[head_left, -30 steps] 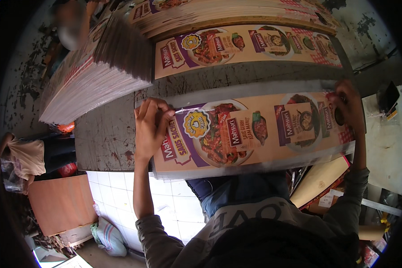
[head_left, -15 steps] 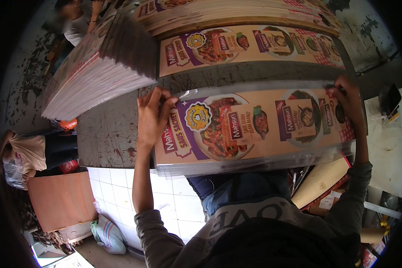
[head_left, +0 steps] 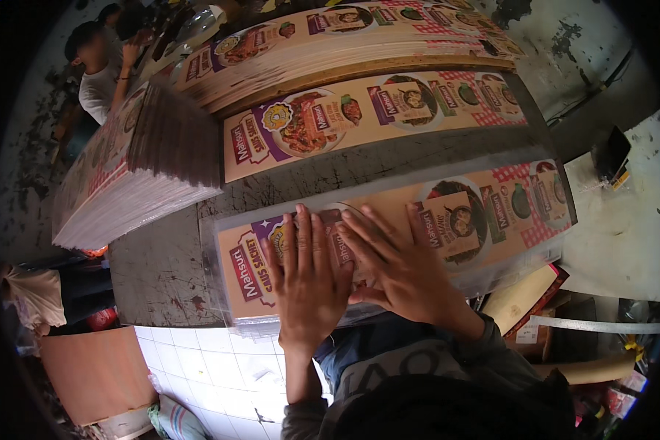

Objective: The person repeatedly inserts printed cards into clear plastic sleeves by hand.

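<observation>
A long printed sheet (head_left: 521, 209) with pictures of food plates lies on the near part of the dark table, on top of a layered pile. Clear plastic film (head_left: 224, 235) sticks out past its edges. My left hand (head_left: 308, 271) rests flat on the sheet's left half, fingers stretched toward the far edge. Close beside it, my right hand (head_left: 407, 275) lies flat near the middle, its fingers spread and slanting to the left. Neither hand grips anything. Both palms cover part of the printed plate.
On the scratched table (head_left: 161, 271), a similar printed sheet (head_left: 359, 110) lies farther off. Behind it is a wide stack (head_left: 330, 51) along a wooden strip. A tall stack of film-covered sheets (head_left: 139, 176) stands left. A person (head_left: 99, 88) is at the far left.
My hands have let go of the sheet's two far corners and come together, flat on its middle. The view has shifted, and the sheet sits lower in it.
</observation>
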`<state>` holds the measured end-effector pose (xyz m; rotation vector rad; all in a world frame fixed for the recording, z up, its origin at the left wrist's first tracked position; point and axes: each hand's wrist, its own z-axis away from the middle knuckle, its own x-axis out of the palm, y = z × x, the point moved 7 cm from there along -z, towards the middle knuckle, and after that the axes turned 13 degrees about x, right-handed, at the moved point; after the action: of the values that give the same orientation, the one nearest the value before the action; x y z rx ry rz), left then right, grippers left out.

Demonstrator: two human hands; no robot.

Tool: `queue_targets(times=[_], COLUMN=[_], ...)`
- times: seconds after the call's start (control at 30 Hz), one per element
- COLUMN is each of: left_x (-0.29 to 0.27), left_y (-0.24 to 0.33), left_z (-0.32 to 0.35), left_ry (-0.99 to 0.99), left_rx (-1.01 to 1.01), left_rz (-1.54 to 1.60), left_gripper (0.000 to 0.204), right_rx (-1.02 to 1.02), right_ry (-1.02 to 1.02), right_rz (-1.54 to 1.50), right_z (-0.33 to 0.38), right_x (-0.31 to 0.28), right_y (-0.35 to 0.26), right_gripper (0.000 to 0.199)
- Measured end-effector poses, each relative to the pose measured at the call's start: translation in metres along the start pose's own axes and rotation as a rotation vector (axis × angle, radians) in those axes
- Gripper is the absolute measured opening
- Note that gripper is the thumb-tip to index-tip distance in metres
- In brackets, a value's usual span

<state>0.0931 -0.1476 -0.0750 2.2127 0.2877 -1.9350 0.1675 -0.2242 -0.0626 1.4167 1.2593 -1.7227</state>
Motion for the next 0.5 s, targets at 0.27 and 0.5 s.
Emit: queue_targets(times=[0.27,0.5], left_x=[-0.007,-0.014], left_y=[-0.071,-0.075], left_z=[0.046,0.053], left_ry=[0.02,0.182], left_rx=[-0.446,-0.389], left_rz=[0.012,0.081], left_gripper=[0.067,0.065], right_rx=[0.353,0.527], right_ry=[0.053,0.449], right_rz=[0.229,0.07], right_z=[0.025,0.086], right_x=[-0.034,-0.072], right_y=[0.115,0.253], right_gripper=[0.062,0.04])
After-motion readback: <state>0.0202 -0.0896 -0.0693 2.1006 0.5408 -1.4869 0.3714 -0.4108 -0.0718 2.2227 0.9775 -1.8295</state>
